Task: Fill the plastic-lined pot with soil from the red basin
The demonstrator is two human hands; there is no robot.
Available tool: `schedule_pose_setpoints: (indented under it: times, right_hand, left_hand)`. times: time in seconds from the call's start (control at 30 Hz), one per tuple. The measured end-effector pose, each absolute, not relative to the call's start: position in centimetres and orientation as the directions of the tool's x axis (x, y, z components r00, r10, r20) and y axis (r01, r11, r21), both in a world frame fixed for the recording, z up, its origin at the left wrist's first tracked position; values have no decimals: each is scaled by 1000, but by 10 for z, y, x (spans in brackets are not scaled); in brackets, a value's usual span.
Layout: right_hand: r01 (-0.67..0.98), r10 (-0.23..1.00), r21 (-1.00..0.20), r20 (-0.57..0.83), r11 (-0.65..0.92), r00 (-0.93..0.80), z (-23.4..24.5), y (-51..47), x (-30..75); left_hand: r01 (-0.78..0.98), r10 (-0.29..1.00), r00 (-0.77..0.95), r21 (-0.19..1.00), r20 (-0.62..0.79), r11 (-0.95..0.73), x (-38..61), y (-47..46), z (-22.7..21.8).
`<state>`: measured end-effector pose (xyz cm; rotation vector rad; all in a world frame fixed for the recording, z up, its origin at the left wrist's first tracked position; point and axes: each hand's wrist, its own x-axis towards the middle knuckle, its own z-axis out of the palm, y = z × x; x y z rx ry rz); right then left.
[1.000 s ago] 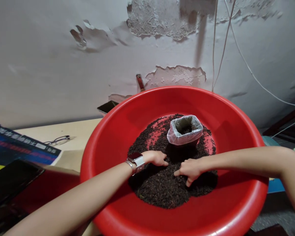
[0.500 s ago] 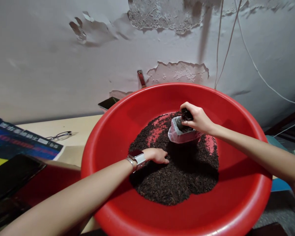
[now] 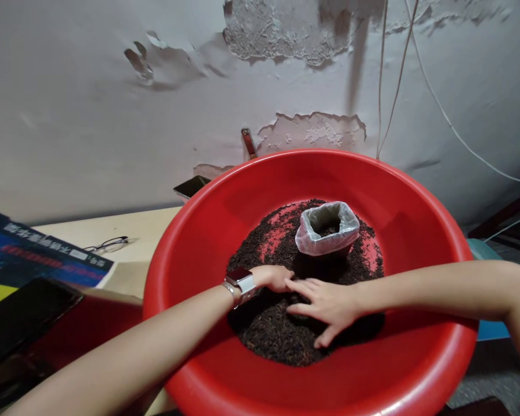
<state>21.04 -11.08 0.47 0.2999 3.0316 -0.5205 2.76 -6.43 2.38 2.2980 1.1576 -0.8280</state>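
Plastic-lined container [image 3: 327,245], right of frame centre: appears part-full; plenty of dark loose leaves [image 3: 281,338] left in red basin [image 3: 420,248]. Right hand [image 3: 329,303], lower centre: fingers spread, released. Left hand [image 3: 277,277], centre: fingers partly hidden, grip indeterminate.

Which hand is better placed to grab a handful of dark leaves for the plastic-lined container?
Probably the right hand: it is spread open over the dark leaves, just in front of the plastic-lined container. The left hand sits farther left, its fingertips partly hidden.
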Motion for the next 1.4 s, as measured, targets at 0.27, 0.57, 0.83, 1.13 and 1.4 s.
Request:
schedule_pose_setpoints:
  times: [0.27, 0.57, 0.83, 1.13, 1.4]
  right_hand:
    - [542, 287, -389, -546, 745, -787, -17, -112, 220]
    - [262, 173, -535, -211, 803, -962, -18, -123, 220]
    - [351, 192, -366, -406, 862, -893, -18, -127, 221]
    - [577, 382, -169, -600, 799, -703, -14, -122, 215]
    - [678, 277, -341, -724, 651, -631, -3, -104, 210]
  left_hand:
    - [844, 541, 355, 12, -762, -536, 37, -69, 34]
    - [841, 544, 349, -1, -763, -541, 39, -70, 36]
    - [869, 609, 286, -67, -740, -489, 42, -72, 42]
    - [865, 592, 280, -68, -756, -496, 43, -72, 42]
    - [868, 588, 306, -34, -748, -495, 39, -70, 38]
